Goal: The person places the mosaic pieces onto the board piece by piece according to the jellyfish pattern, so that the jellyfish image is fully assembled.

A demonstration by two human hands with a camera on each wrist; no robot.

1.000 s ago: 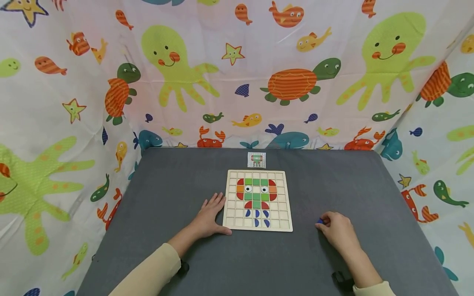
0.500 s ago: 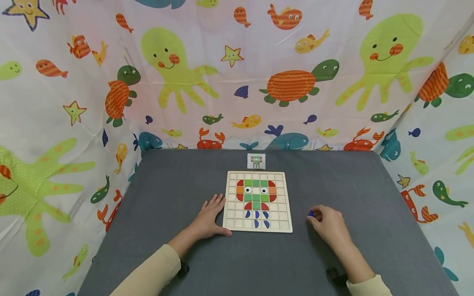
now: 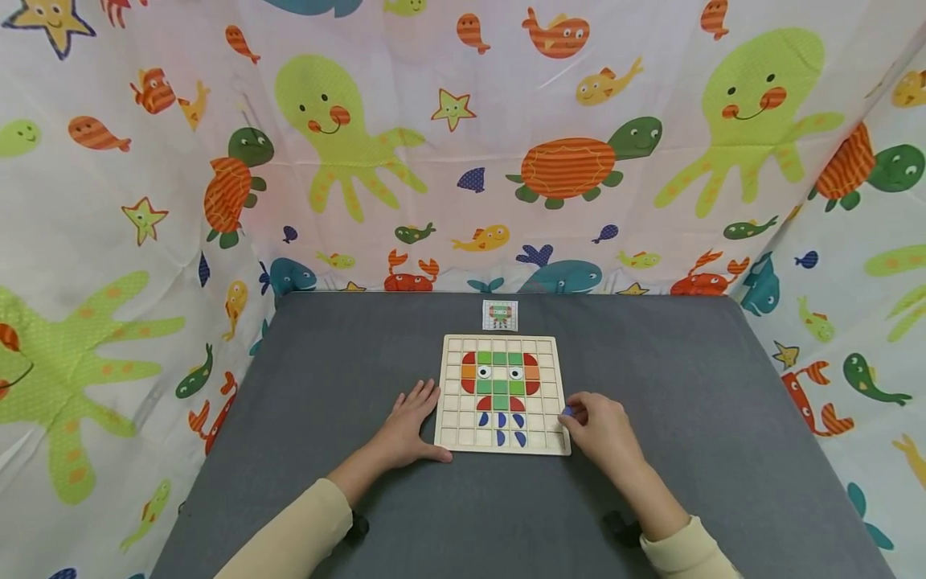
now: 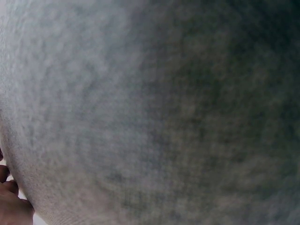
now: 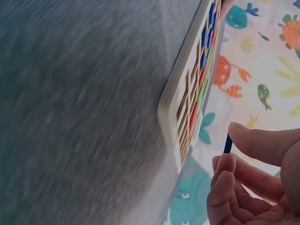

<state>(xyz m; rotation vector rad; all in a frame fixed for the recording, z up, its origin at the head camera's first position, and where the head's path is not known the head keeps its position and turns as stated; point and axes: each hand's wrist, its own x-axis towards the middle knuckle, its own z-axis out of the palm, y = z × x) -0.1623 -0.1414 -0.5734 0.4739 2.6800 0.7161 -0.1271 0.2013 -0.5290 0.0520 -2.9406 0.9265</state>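
A square wooden grid board (image 3: 457, 438) lies on the grey table, its frame seen from the side in the right wrist view. Red, green and orange tiles, two eye tiles (image 3: 515, 373) and several blue tiles (image 3: 501, 437) form a figure on it. My left hand (image 3: 407, 425) rests spread along the board's left edge, thumb at the near left corner. With thumb and fingertips, my right hand (image 3: 602, 426) pinches a small blue tile (image 5: 228, 144) at the board's right edge. The left wrist view holds mostly blurred grey cloth, with some fingers at its lower left.
Just behind the board lies a small card (image 3: 500, 315) printed with a similar figure on a grid. A grey cloth (image 3: 347, 346) covers the table. Curtains (image 3: 405, 161) with sea animals hang behind and at both sides.
My right hand has moved left across the table to the board's right edge, carrying the blue tile. My left hand and the tiles on the board have stayed in place.
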